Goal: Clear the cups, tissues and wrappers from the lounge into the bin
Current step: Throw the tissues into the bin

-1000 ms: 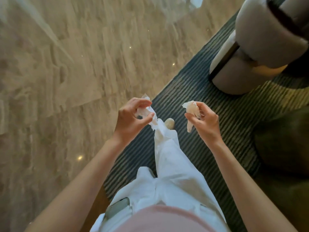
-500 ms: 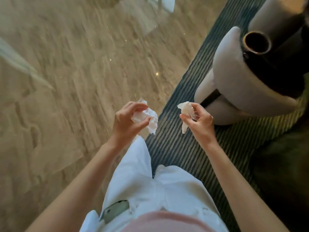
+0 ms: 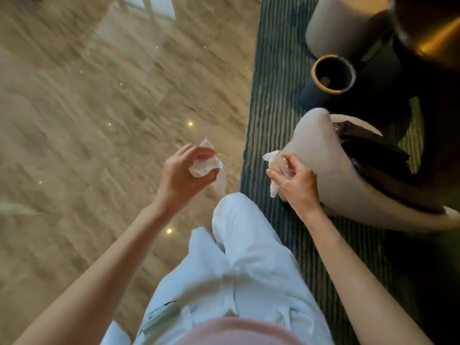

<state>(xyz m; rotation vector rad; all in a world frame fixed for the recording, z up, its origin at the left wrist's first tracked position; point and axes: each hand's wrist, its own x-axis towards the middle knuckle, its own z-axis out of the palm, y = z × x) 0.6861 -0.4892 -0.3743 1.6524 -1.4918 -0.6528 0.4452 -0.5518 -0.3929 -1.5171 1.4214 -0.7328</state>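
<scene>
My left hand point(image 3: 183, 174) grips a crumpled white tissue point(image 3: 207, 165) over the marble floor, fingers and thumb curled round it. A second crumpled tissue point(image 3: 276, 163), with a tail hanging down, is pinched in my right hand point(image 3: 297, 184) over the carpet's edge. A dark round bin point(image 3: 333, 74) with a gold rim stands open at the upper right, beyond the chair; a small pale scrap lies inside it.
A curved beige armchair point(image 3: 331, 175) with a dark seat stands right beside my right hand. Another beige chair point(image 3: 346, 23) is behind the bin. A striped dark carpet point(image 3: 273, 95) meets the glossy marble floor point(image 3: 99, 108). My white trousers fill the bottom centre.
I have walked forward along the carpet's edge. The bin and armchair have come nearer and lower in view. Both hands keep hold of their tissues.
</scene>
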